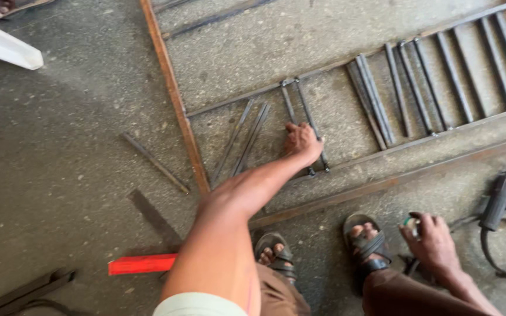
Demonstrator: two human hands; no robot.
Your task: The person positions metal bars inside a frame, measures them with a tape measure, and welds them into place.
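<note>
A squatting metalworker's left hand [301, 142] reaches out over the concrete floor [77, 117], its grip pressed together on a pair of short steel bars [307, 126] that lie between the two long rails of a steel grille frame [178, 105], apparently to seat them square. The right hand [431, 240], drawn back near a sandalled foot [365, 243], pinches a small round greenish object [410, 222] too blurred to name. More loose bars [376, 99] lie in bunches along the frame, kept within reach. A welding electrode holder [499, 199] rests with its cable at the right, and a red strip [142, 264] lies near the knees.
</note>
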